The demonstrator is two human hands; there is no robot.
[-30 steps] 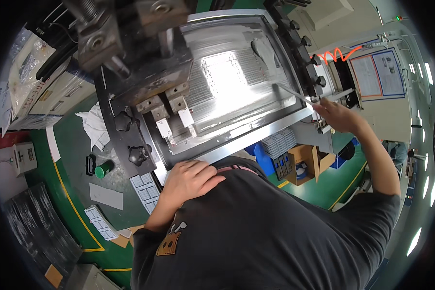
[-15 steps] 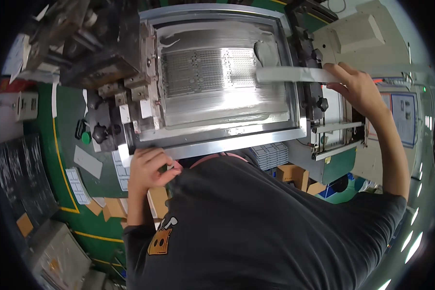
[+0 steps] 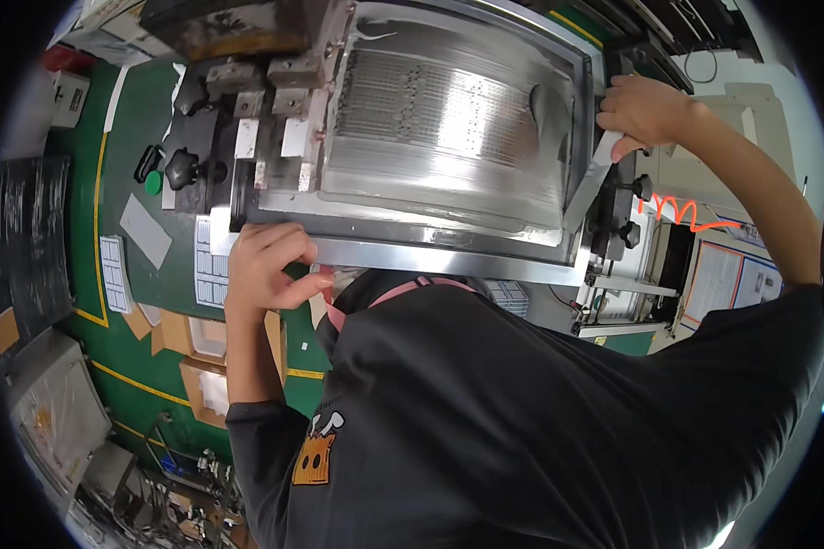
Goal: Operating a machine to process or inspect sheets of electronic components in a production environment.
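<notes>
your right hand [image 3: 645, 112], the nearer grip, holds the spatula [image 3: 590, 183]; its long axis slants over the metal frame's [image 3: 449, 263] right side toward the near right corner. your left hand [image 3: 270, 265] meets the near left corner; you cannot tell whether it clamps.

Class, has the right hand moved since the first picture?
Yes: against the metal frame, the right hand has moved from the near corner toward the far end.
</notes>
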